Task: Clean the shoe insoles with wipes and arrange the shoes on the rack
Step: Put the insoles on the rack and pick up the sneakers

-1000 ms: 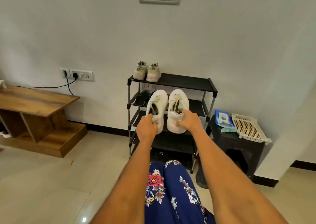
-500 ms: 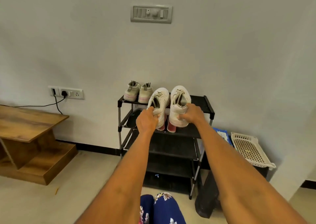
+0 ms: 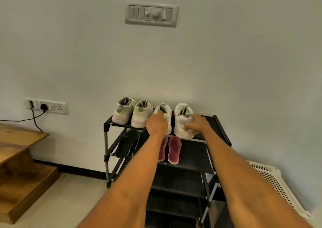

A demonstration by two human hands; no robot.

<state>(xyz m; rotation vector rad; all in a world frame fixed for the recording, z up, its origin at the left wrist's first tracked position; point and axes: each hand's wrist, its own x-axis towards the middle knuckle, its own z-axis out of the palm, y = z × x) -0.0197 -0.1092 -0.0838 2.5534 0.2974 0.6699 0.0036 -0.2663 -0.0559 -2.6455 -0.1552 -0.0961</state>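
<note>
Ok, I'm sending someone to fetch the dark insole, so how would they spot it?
Find the black shoe rack against the wall under the switch panel. On its second shelf, at the left end, lies the dark insole, below the pink-soled sneakers. The insoles beside it are maroon; it alone is black.

L hand (image 3: 156, 123) grips heel of one white shoe (image 3: 164, 113), R hand (image 3: 196, 124) grips heel of other white shoe (image 3: 183, 121), both on rack top shelf (image 3: 207, 121). Pink-soled pair (image 3: 132, 113) just left of L hand. Maroon insoles (image 3: 174, 149) below hands, black insole (image 3: 126, 146) lower left.
</note>
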